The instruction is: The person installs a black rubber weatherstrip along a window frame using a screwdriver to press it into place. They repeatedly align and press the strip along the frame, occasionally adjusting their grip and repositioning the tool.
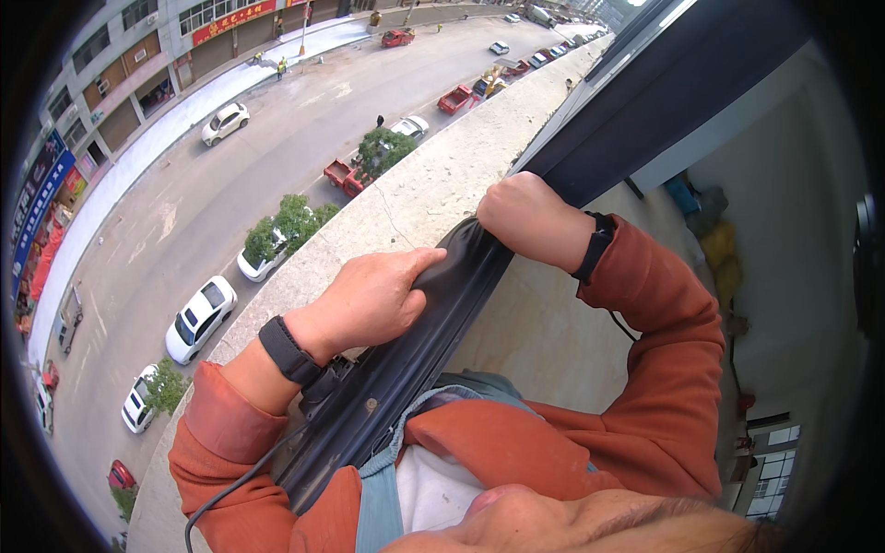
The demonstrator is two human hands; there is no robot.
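Observation:
I lean over a window sill high above a street. My left hand (373,300) presses down on a black rubber strip (456,267) that lies along the dark window frame track (369,405), fingers curled over its edge. My right hand (525,217) is closed in a fist around the upper end of the same strip, where it meets the dark window frame (645,111). Both wrists wear black bands, and my sleeves are orange.
A rough concrete ledge (415,198) runs outside the frame. Far below are a road, parked cars (198,318), small trees (281,226) and shopfronts. A pale interior wall (793,230) and sill lie to the right. A black cable (230,488) hangs by my left arm.

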